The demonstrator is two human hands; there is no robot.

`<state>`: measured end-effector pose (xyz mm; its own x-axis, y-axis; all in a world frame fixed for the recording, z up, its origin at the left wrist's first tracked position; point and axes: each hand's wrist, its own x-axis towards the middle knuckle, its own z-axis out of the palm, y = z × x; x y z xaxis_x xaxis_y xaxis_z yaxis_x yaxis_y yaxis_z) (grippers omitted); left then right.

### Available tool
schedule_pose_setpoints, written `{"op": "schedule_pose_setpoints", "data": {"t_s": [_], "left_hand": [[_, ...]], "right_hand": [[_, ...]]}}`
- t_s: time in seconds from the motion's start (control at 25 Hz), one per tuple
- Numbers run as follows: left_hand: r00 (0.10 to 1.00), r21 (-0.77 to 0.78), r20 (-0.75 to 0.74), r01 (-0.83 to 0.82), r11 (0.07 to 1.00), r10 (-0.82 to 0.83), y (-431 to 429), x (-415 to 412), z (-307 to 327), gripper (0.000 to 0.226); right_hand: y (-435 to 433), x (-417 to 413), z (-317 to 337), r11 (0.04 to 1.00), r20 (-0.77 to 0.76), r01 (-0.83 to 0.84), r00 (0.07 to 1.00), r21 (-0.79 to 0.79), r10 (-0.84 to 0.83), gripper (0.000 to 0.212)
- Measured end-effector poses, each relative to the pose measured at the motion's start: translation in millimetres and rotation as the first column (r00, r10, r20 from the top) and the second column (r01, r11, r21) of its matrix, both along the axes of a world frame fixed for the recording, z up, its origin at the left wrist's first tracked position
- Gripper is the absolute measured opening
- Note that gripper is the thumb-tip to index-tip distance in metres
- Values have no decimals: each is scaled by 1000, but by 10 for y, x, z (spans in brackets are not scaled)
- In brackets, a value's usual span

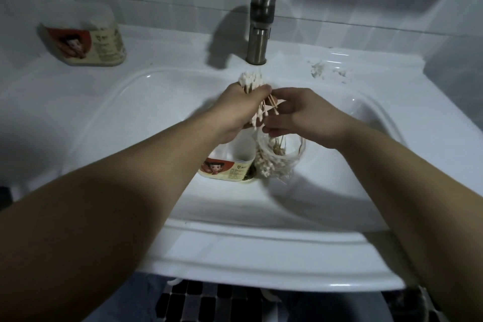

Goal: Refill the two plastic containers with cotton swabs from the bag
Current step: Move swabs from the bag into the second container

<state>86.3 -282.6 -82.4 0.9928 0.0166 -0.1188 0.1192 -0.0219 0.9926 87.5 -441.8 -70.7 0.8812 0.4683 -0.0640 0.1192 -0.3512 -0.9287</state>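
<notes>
My left hand [241, 110] is shut on a bundle of cotton swabs [251, 81], white tips sticking up above the fist over the sink basin. My right hand [300, 115] pinches a few wooden swab sticks at the bundle's lower end. Below the hands, a clear plastic bag of cotton swabs [277, 159] lies in the basin. Beside it on the left stands an open plastic container [230, 167] with a red cartoon label. A second labelled plastic container [88, 39] with a clear lid sits on the counter at the back left.
A white sink [146, 117] fills the view, with a metal faucet [260, 26] at the back centre. Loose cotton bits [320, 70] lie on the counter right of the faucet. Tiled wall behind; dark tiled floor below the front edge.
</notes>
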Motion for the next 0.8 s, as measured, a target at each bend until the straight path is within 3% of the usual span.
{"op": "schedule_pose_setpoints", "data": {"t_s": [0.16,0.24,0.36,0.52,0.64,0.8], "left_hand": [[999,-46,-31,14,999,-15,-9,-59,83,12],[996,-32,-54,68,997,-70,-6,-93,102,10],[985,-14,-86,146,989,-147,-26,-129,90,11],[977,-109,-120,164,980,-177,-29,-139,88,11],[970,-219,-164,139,966,-177,-19,-136,101,18],[959,-265,-200,145,953,-202,-9,-136,105,24]], "right_hand": [[-7,-28,41,990,157,44,987,-134,-22,102],[-31,-40,61,979,268,48,963,-200,8,119],[-20,-16,51,963,344,67,939,-260,28,113],[-1,19,24,979,344,105,938,-172,-40,102],[29,-22,11,943,364,28,926,-330,100,120],[59,-15,21,898,503,105,853,-428,139,110]]}}
